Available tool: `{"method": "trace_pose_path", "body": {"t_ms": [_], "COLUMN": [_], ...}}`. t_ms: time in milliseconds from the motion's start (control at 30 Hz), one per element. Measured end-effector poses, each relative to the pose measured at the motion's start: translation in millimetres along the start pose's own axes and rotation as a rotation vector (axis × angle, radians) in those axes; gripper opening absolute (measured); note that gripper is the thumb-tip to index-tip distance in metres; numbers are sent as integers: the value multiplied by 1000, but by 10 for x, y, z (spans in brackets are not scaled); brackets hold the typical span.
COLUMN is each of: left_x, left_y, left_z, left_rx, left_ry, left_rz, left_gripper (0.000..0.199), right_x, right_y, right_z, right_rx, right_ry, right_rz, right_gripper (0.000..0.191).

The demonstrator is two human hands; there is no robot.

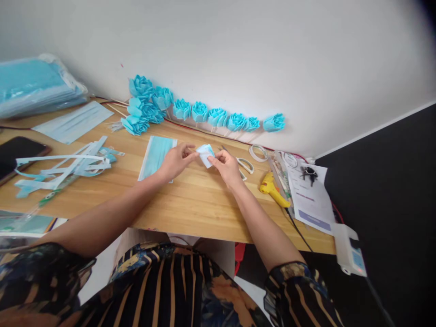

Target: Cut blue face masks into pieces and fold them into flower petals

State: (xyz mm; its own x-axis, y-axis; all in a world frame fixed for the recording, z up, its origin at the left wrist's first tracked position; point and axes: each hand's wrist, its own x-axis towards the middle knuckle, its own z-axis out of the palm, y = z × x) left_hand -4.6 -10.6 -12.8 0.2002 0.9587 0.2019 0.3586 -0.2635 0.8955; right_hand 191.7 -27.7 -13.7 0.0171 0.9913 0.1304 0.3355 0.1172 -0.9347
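A small folded piece of light blue and white mask material (205, 155) is pinched between the thumb and fingers of my right hand (227, 168). My left hand (177, 160) is just left of it, thumb and fingers pressed together; whatever it grips is too small to make out. Beneath and left of my left hand lies a flat blue face mask (156, 156). White-handled scissors (245, 166) rest on the wooden table (204, 204), partly hidden behind my right hand.
Blue flowers (200, 111) on sticks line the wall. Cut strips (75, 165), a phone (20, 154) and bagged masks (34, 86) are at left. Right are a tape roll (258, 153), yellow glue gun (273, 188), papers (311, 200), keys (309, 173) and a power strip (349, 250).
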Motion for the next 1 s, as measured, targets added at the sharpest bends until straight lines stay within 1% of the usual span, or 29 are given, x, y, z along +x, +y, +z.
{"method": "trace_pose_path", "body": {"t_ms": [100,133,200,267,333,400,467,533,567,633,700,833,900,1000], "left_x": [-21,-30,-47,-59,-71,-91,-120,-149,-160,-172,-168,-145,-142,-152], "left_y": [49,69,102,126,142,153,163,168,169,164,155,151,168,203], "left_z": [9,10,11,9,9,13,23,41,50,68,77,57,37,20], "left_rx": [-210,-257,-325,-367,-344,-217,-43,89,122,134,89,-12,-35,-28], "left_ry": [-178,-215,-236,-218,-201,-191,-203,-213,-212,-207,-226,-328,-361,-340], "left_rz": [-46,-67,-92,-83,-41,43,145,213,222,190,148,127,92,57], "left_gripper": [36,35,34,32,30,26,21,15,14,14,17,25,25,26], "right_x": [-53,-77,-124,-162,-187,-202,-213,-225,-231,-242,-245,-225,-212,-211], "right_y": [-30,-32,-28,-25,-37,-62,-89,-112,-122,-138,-148,-141,-128,-119], "right_z": [37,53,83,101,100,80,55,40,38,43,55,67,62,48], "right_rx": [91,109,146,167,163,145,118,69,39,-9,-5,144,189,158], "right_ry": [26,19,-24,-91,-156,-188,-201,-179,-156,-91,-19,95,98,10], "right_rz": [-31,-28,-26,-41,-60,-67,-73,-92,-102,-109,-103,-90,-78,-50], "right_gripper": [32,32,34,46,57,60,56,44,37,26,24,24,26,31]}}
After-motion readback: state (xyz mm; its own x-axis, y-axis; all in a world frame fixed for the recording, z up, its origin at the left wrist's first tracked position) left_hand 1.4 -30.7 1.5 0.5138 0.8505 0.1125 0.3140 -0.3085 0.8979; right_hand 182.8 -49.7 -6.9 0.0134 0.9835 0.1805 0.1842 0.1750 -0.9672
